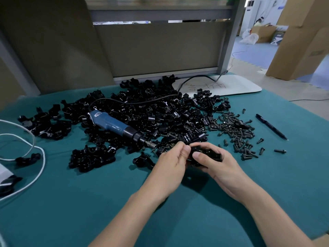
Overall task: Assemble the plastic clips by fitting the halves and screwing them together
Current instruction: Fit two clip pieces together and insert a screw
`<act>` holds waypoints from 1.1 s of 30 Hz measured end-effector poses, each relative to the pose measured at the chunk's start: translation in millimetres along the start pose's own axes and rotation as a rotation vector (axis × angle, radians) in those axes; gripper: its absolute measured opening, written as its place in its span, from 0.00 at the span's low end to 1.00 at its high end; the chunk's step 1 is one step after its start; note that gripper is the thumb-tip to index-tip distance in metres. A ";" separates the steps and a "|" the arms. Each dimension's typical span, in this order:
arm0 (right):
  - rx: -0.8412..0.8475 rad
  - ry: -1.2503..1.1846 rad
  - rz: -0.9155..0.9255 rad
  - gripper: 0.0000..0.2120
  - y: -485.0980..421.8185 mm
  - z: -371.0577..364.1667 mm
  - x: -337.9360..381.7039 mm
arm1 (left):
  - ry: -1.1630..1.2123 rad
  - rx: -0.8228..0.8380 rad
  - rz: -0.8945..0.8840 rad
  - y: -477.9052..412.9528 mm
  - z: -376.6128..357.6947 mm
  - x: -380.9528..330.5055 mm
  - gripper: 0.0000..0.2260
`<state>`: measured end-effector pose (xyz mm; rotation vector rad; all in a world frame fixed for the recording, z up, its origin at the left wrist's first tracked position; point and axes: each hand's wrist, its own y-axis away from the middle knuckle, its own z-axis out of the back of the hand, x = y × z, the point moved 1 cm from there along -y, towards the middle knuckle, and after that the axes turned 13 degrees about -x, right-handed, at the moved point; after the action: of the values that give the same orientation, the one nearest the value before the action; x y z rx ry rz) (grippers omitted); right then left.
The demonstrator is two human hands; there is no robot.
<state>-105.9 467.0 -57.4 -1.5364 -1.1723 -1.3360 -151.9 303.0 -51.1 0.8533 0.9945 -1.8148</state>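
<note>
The left hand (173, 158) and right hand (219, 164) pinch black clip halves (207, 154) together with curled fingers (186, 151), probably aligning them. The screwdriver (115, 124) lies close, ready.

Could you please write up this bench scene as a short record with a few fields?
surface: teal cloth
left hand: pinches the clip halves
right hand: grips the same clip halves
electric screwdriver: lies among the parts, in neither hand
pile of clip parts: behind the hands
screws: loose heap right of the pile
pen: right of the screws
</note>
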 end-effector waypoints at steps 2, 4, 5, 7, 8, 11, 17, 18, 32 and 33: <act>0.005 -0.009 0.008 0.19 -0.1 0.1 0.0 | 0.074 0.004 0.050 -1.4 0.6 -1.0 0.16; 0.005 -0.007 0.021 0.17 -0.8 0.0 -0.3 | 0.127 0.000 0.097 -3.5 1.6 -1.2 0.12; 0.006 -0.004 0.026 0.16 -1.1 0.2 -0.9 | 0.149 0.002 0.118 -4.4 2.3 -1.5 0.11; 0.014 -0.002 0.028 0.17 -1.5 0.4 -2.1 | 0.195 0.017 0.153 -6.0 3.9 -2.1 0.08; 0.017 -0.001 0.025 0.18 -1.4 0.4 -2.4 | 0.208 0.024 0.167 -6.4 4.9 -2.4 0.08; 0.026 -0.004 0.012 0.20 -1.6 0.4 -3.1 | 0.224 0.029 0.173 -6.5 7.1 -4.0 0.07; 0.008 0.008 0.052 0.19 -1.7 1.4 -2.8 | 0.335 0.047 0.254 -8.3 11.8 -8.0 0.03; 0.010 0.008 0.062 0.19 -1.5 1.5 -2.5 | 0.363 0.065 0.302 -8.2 12.1 -9.2 0.06; 0.150 0.157 0.111 0.22 4.9 -2.4 2.0 | 0.433 0.547 0.604 -8.3 32.8 -8.5 0.20; 0.146 0.163 0.108 0.23 4.6 -2.0 1.8 | 0.416 0.533 0.577 -8.0 31.7 -7.9 0.19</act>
<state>-101.9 464.1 -55.2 -1.3410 -1.0466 -1.2505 -161.0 280.3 -27.9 1.6984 0.4121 -1.4252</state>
